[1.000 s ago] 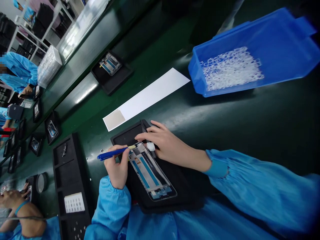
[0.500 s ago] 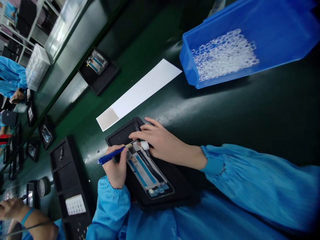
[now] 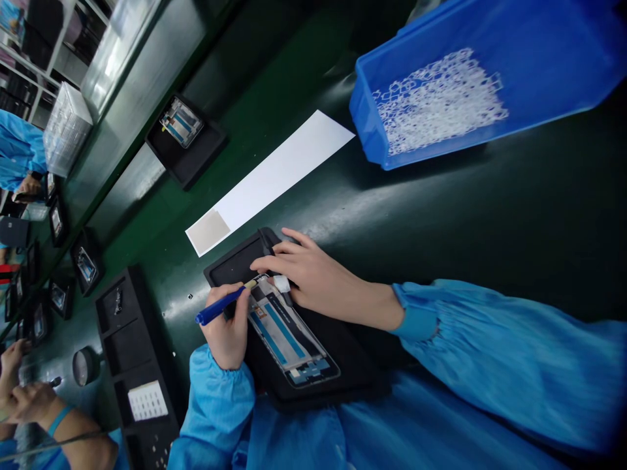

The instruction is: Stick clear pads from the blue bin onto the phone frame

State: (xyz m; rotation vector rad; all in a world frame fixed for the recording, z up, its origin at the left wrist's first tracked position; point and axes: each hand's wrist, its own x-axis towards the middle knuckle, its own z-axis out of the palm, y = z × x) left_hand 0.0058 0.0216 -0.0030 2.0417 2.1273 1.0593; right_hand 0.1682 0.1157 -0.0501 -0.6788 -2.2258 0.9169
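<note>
My left hand [image 3: 226,329] is closed around a blue pen-shaped tool [image 3: 219,309]. Its pale yellow tip touches or hovers just over the upper end of an opened phone frame [image 3: 294,336]. Grey plates and two blue strips show inside the frame, which lies in a black tray [image 3: 238,267]. Over the same end reaches my right hand [image 3: 313,271], palm down with its fingers spread, the fingertips near the tray's raised divider. A small white piece [image 3: 281,283] covers or sits at its thumb; which one, I cannot tell.
Beyond the tray lies a white strip [image 3: 274,173]. A blue bin [image 3: 369,140] of small white rings is at upper right. Left are a black compartment tray [image 3: 128,343], a round tin [image 3: 84,367] and a co-worker's hands [image 3: 29,399]. Another phone tray [image 3: 183,166] stands farther back.
The rear end of the blue tool has swung slightly right, while my right hand stays put. At lower left the co-worker's hands have moved, and a phone there is gone from view.
</note>
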